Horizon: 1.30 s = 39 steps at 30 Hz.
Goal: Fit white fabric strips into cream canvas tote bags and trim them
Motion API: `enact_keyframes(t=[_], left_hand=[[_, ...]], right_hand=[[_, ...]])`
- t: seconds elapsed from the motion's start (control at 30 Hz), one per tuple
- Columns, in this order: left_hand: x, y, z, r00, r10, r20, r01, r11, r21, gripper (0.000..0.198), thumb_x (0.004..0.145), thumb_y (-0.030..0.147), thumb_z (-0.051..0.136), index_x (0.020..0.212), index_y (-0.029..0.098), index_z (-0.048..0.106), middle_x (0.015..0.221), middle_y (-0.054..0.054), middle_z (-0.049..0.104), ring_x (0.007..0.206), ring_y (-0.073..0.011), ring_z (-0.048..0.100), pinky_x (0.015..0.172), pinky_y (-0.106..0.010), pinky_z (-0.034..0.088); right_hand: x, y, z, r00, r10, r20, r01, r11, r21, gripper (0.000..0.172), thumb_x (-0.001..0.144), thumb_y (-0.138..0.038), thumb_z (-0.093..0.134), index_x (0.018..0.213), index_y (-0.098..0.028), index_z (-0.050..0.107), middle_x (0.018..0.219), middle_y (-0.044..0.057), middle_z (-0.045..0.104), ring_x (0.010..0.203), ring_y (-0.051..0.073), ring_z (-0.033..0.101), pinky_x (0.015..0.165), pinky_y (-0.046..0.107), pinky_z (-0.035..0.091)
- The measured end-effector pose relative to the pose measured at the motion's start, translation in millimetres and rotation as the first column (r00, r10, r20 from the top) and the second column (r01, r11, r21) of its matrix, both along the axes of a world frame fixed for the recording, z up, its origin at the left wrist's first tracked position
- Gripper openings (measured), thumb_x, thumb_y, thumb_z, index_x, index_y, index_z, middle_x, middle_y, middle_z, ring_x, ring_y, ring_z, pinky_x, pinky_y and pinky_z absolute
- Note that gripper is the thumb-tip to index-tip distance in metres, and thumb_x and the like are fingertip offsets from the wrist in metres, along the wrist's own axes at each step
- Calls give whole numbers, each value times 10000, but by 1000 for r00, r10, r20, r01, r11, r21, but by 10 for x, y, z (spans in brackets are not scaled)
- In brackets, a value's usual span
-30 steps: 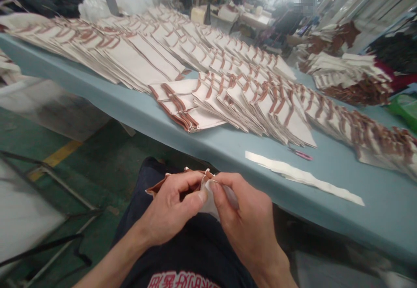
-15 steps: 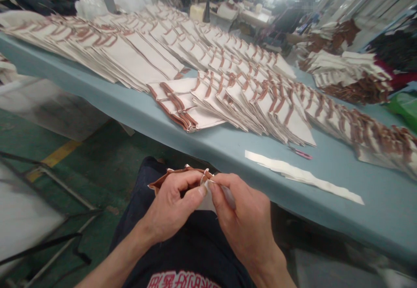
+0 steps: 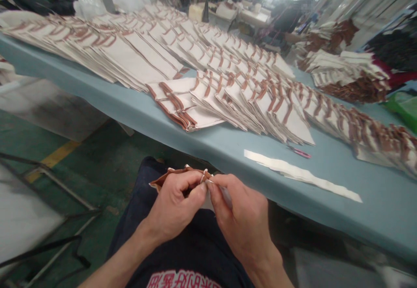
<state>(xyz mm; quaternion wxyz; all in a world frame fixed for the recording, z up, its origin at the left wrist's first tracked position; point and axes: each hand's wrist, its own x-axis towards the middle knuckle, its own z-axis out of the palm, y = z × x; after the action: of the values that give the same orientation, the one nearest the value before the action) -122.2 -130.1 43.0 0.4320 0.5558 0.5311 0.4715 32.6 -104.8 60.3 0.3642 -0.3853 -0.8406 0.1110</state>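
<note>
A cream fabric piece with brown trim (image 3: 159, 179) is held over my lap, in front of the table edge. My left hand (image 3: 177, 203) grips it, thumb and fingers closed on the trimmed edge. Close beside it, my right hand (image 3: 243, 214) pinches the same edge, the fingertips of both hands nearly touching. Most of the fabric is hidden behind the hands. On the table lie rows of similar cream pieces with brown trim (image 3: 241, 94), folded and overlapping. The nearest folded piece (image 3: 182, 105) rests at the front of its row.
The table (image 3: 130, 105) has a blue-green cover. Cream fabric strips (image 3: 299, 173) and small pink-handled snips (image 3: 299, 152) lie at its right front. A heap of cream and brown fabric (image 3: 352, 75) sits at the far right. A metal-framed chair (image 3: 29, 218) stands at lower left.
Both hands stay at the same edge of the fabric. My fingertips have drawn slightly closer together there, and the right hand has shifted a little to the left.
</note>
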Motion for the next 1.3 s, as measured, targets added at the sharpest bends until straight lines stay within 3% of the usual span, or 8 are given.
enact_keyframes(t=[0.2, 0.5, 0.7, 0.83, 0.97, 1.1, 1.3], left_hand=[[61, -34, -35, 980, 135, -149, -132, 991, 26, 270, 867, 215, 474, 599, 197, 453, 560, 39, 454, 549, -110, 418, 536, -237, 332], [119, -47, -70, 939, 206, -277, -176, 976, 131, 254, 859, 161, 482, 607, 187, 498, 539, 43, 494, 500, -94, 458, 513, -218, 340], [167, -68, -105, 901, 295, -317, -216, 941, 260, 300, 884, 135, 483, 590, 174, 532, 520, 39, 509, 479, -90, 483, 510, -213, 360], [185, -93, -108, 894, 337, -296, -243, 919, 311, 306, 862, 118, 482, 563, 180, 490, 495, 52, 481, 451, -75, 450, 490, -200, 350], [177, -107, -76, 908, 340, -247, -253, 912, 323, 293, 836, 103, 469, 555, 184, 462, 491, 59, 462, 448, -71, 440, 469, -186, 337], [153, -113, -53, 928, 314, -200, -246, 920, 304, 270, 829, 104, 470, 572, 177, 505, 497, 59, 481, 446, -73, 438, 460, -183, 343], [105, -135, -100, 950, 270, -153, -216, 929, 300, 271, 858, 117, 480, 615, 159, 593, 532, 41, 555, 477, -88, 502, 493, -183, 395]], right_hand=[[9, 14, -61, 997, -19, 74, 13, 997, 82, 240, 1073, -205, 534, 872, -189, 663, 719, 17, 739, 571, 126, 668, 574, 270, 417], [23, 23, -123, 993, -39, 111, 22, 987, 156, 290, 1092, -240, 513, 854, -201, 675, 646, 3, 680, 548, 135, 613, 575, 285, 395], [31, 20, -163, 989, -143, 38, 135, 979, 155, 245, 1064, -250, 577, 843, -196, 667, 669, -1, 697, 548, 132, 621, 582, 277, 399], [63, 29, -167, 997, -74, -31, 74, 997, -20, 234, 1047, -238, 578, 836, -182, 661, 702, 1, 713, 581, 125, 664, 597, 242, 445], [67, 3, -178, 986, -75, -148, 45, 980, -194, 128, 991, -244, 621, 897, -180, 680, 710, -8, 711, 576, 120, 658, 579, 218, 471], [44, -3, -148, 980, -65, -188, 7, 956, -292, 95, 927, -250, 676, 984, -177, 698, 691, -31, 672, 552, 108, 612, 552, 209, 461], [30, 22, -80, 972, 10, -234, -101, 919, -381, 109, 964, -258, 664, 905, -173, 699, 692, -20, 678, 534, 92, 576, 518, 199, 425]])
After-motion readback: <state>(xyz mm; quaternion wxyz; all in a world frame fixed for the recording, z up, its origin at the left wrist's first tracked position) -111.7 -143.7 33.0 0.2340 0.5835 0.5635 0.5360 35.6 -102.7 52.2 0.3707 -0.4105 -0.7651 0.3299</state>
